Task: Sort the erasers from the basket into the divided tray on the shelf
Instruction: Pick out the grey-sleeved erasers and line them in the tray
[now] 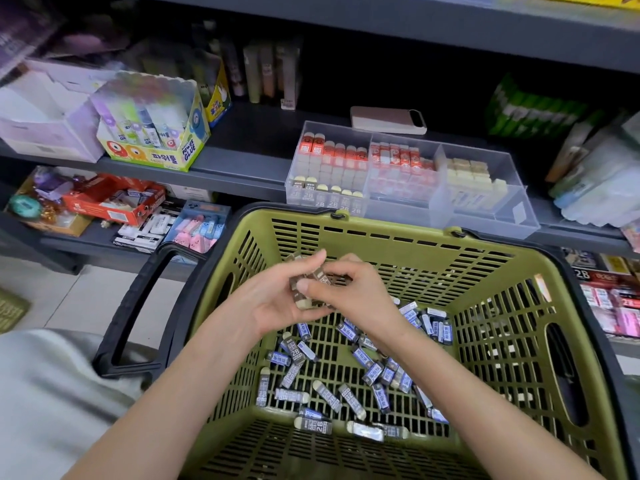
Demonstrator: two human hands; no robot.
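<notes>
An olive green basket (pixel 408 237) with black handles sits in front of me, its floor strewn with several loose erasers (pixel 329 396) in grey 2B and blue sleeves. Above the basket my left hand (pixel 273 299) cradles a small bunch of grey-sleeved erasers (pixel 313 282). My right hand (pixel 349 289) meets it, fingers pinched on the same bunch. On the shelf behind stands a clear divided tray (pixel 485 216); red-sleeved and grey 2B erasers fill its left section, red ones the middle, cream ones the right.
A phone (pixel 388 120) lies on the shelf behind the tray. A glue-stick display box (pixel 156 150) and a white box stand at the left. Lower shelves hold more eraser boxes (pixel 114 199). Packaged goods crowd the right end.
</notes>
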